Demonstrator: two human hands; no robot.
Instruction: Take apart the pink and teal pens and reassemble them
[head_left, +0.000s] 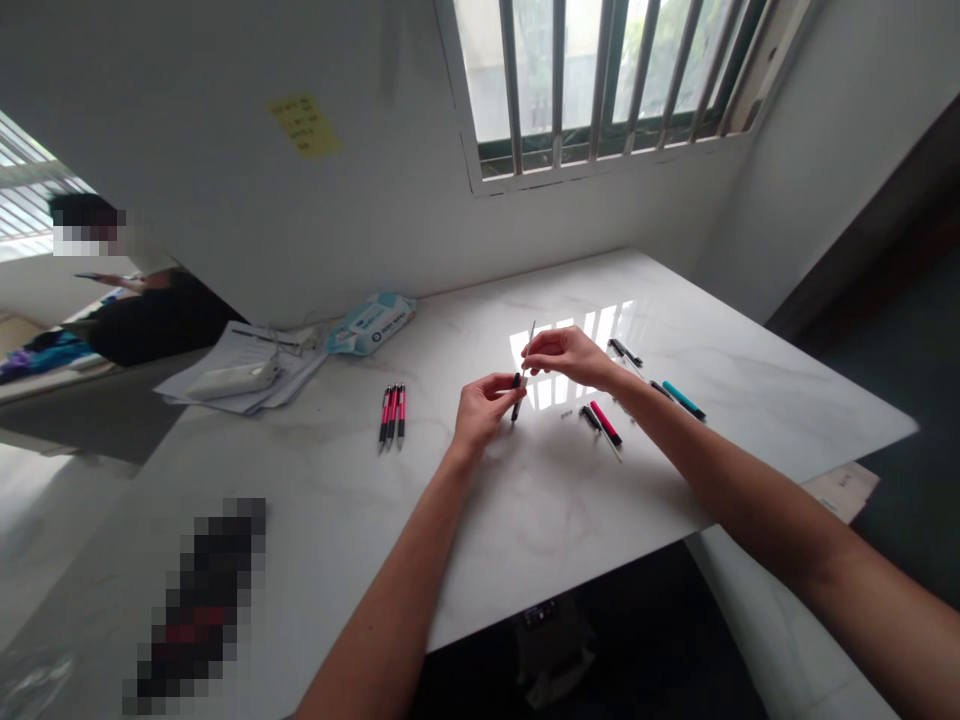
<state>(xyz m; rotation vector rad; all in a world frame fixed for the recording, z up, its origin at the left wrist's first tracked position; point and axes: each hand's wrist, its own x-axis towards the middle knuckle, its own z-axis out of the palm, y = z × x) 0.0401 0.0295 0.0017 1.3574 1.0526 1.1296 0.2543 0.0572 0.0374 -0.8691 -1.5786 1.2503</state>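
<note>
My left hand (478, 412) pinches a slim black pen barrel (515, 410) upright, just above the table. Over its top end, my right hand (571, 356) grips a thin pen refill (532, 335) between thumb and fingers. Whether the refill's lower end sits inside the barrel, I cannot tell. Left of my hands lie three red-and-black pens (391, 415) side by side. Under and beside my right forearm are loose pen parts: a red barrel (606, 423), a black piece (590, 417), a white refill (612, 447), a small spring (566, 414), a teal barrel (683, 399) and black pieces (625, 352).
A blue-and-white wipes pack (373, 323) rests by the wall, beside papers (229, 375) with a white device (238, 378) on top. A blurred-out dark object (199, 600) lies at the front left of the white table (330, 540). Another person (161, 310) sits beyond the partition.
</note>
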